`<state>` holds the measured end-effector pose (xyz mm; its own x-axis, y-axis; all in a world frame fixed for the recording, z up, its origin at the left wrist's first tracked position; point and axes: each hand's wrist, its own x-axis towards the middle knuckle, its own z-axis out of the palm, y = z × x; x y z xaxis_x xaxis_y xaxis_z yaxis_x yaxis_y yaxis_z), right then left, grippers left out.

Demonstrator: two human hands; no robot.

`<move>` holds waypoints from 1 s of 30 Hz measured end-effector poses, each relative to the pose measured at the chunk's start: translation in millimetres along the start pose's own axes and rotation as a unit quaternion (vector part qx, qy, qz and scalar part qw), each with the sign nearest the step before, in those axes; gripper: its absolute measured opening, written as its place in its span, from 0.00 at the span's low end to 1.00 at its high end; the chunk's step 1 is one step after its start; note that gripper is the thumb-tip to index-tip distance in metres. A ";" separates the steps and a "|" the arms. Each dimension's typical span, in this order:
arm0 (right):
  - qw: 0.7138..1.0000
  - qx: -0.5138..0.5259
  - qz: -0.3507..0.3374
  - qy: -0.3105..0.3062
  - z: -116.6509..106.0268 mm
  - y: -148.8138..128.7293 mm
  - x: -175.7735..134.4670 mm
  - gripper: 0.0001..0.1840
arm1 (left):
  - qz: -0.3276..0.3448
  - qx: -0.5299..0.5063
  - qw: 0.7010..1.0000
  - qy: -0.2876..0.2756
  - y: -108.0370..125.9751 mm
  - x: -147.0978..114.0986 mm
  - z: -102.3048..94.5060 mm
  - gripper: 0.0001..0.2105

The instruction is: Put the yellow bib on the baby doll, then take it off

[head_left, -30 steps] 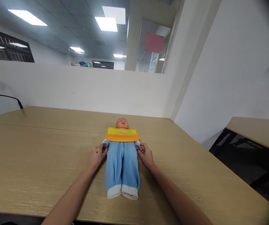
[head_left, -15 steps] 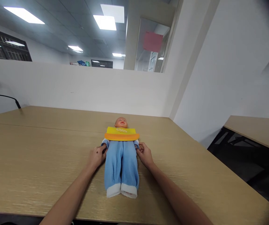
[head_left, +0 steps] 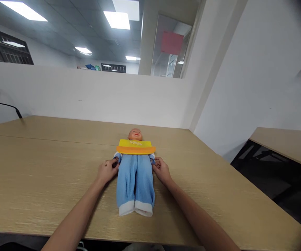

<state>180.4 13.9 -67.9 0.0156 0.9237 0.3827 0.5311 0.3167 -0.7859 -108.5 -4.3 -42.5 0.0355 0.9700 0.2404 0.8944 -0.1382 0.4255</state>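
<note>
A baby doll lies face up on the table, its head toward the far wall and its legs toward me. Blue trousers with white cuffs cover the legs. Over its chest is a yellow bib with a curved orange lip along the lower edge. My left hand is closed at the doll's hand by the left blue sleeve cuff, thumb and fingers bent together. On the other side, my right hand pinches the doll's other hand below its sleeve cuff. My fingers partly hide both doll hands.
The wooden table reaches a low white wall with a window above it. A black cable hangs at the far left. A second table with a dark underside stands at the right, beyond a gap.
The view has tilted down slightly, so the scene sits a little higher in the picture. My left hand has shifted slightly outward at the doll's hand; the doll and bib lie as before.
</note>
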 end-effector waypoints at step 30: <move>0.904 -0.292 -0.312 -0.037 -0.7 -81.5 -149.1 0.12 | 0.233 0.038 0.952 0.195 42.8 -153.2 21.5 0.17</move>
<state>135.5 -149.8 -60.6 -0.4863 0.6241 0.6116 0.7734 0.6331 -0.0311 -66.0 -154.5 -79.9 0.2822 0.6566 0.6995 0.8521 -0.5065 0.1316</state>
